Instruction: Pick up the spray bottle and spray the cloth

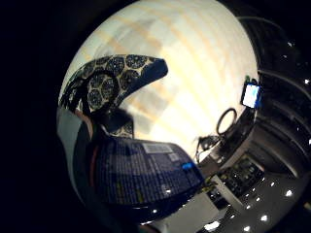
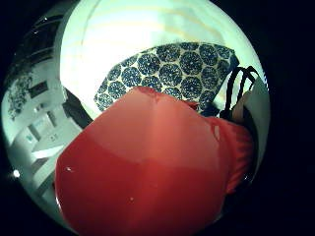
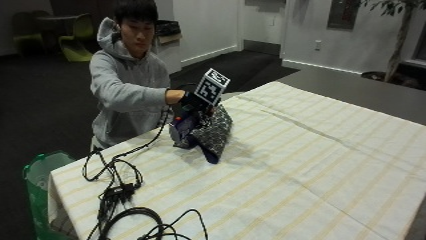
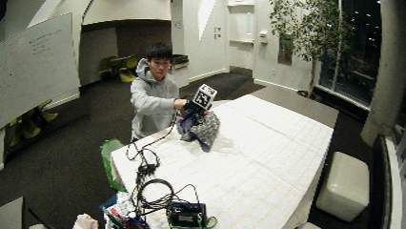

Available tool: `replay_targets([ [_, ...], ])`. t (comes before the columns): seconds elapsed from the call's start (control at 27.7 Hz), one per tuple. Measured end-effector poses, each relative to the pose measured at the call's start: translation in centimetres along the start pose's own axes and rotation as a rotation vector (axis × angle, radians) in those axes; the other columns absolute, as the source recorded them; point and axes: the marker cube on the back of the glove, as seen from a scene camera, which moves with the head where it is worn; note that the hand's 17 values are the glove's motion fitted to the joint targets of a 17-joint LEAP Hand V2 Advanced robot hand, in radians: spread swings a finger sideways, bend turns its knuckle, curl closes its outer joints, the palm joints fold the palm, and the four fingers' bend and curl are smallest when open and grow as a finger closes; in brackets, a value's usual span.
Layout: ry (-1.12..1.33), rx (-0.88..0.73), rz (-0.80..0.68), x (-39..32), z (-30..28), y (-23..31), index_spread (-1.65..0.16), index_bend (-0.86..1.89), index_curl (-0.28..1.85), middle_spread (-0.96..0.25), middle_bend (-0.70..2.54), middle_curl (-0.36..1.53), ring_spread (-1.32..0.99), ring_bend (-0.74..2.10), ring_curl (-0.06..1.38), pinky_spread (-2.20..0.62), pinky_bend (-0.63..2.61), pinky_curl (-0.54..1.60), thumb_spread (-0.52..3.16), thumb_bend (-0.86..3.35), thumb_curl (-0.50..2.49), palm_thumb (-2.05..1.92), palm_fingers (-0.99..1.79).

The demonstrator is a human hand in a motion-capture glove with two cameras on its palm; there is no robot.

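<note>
a person in a grey hoodie stands at the far left edge of a table (image 3: 319,165) covered with a pale striped cover. the right hand (image 3: 193,100) is raised over that edge, and its fingers are curled round a spray bottle (image 3: 181,127), holding it up off the table. the bottle's red top fills the thumb side palm view (image 2: 152,167), and its dark blue label with a barcode shows close in the little finger side view (image 1: 146,172). the cloth (image 3: 213,132), dark blue with pale round patterns, is bunched up just right of the bottle and touching it in the outside view; its lower end lies on the cover. whether the other hand holds the cloth cannot be told. black cables (image 3: 123,200) lie coiled on the near left corner of the table, well apart from the cloth. a green bin (image 3: 40,175) stands on the floor left of the table.
</note>
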Motion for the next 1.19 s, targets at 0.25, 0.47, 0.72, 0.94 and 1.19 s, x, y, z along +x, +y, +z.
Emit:
replay_targets([
  [0.25, -0.16, 0.025, -0.118, -3.1, 0.7, 0.2, -0.17, 0.42, 0.52, -0.1, 0.49, 0.46, -0.16, 0.42, 0.41, -0.24, 0.37, 0.38, 0.2, -0.03, 0.71, 0.98, 1.35],
  [0.47, -0.444, 0.225, -0.277, -7.2, -4.2, 1.5, -0.16, 0.41, 0.52, -0.1, 0.5, 0.46, -0.16, 0.42, 0.41, -0.24, 0.37, 0.38, 0.2, -0.03, 0.72, 0.98, 1.35],
  [0.72, -0.93, 0.623, -0.266, -9.8, -10.2, -1.2, -0.16, 0.4, 0.53, -0.1, 0.49, 0.46, -0.16, 0.41, 0.41, -0.24, 0.39, 0.39, 0.2, -0.03, 0.73, 0.98, 1.35],
  [0.94, -1.262, 0.872, -0.228, -11.4, -10.4, -7.1, -0.16, 0.38, 0.53, -0.09, 0.49, 0.46, -0.15, 0.41, 0.41, -0.24, 0.4, 0.39, 0.2, -0.03, 0.73, 0.98, 1.34],
  [1.19, -1.305, 1.024, -0.108, -13.6, -8.9, -13.6, -0.16, 0.37, 0.53, -0.08, 0.5, 0.46, -0.15, 0.41, 0.41, -0.24, 0.39, 0.4, 0.2, -0.03, 0.74, 0.98, 1.33],
])
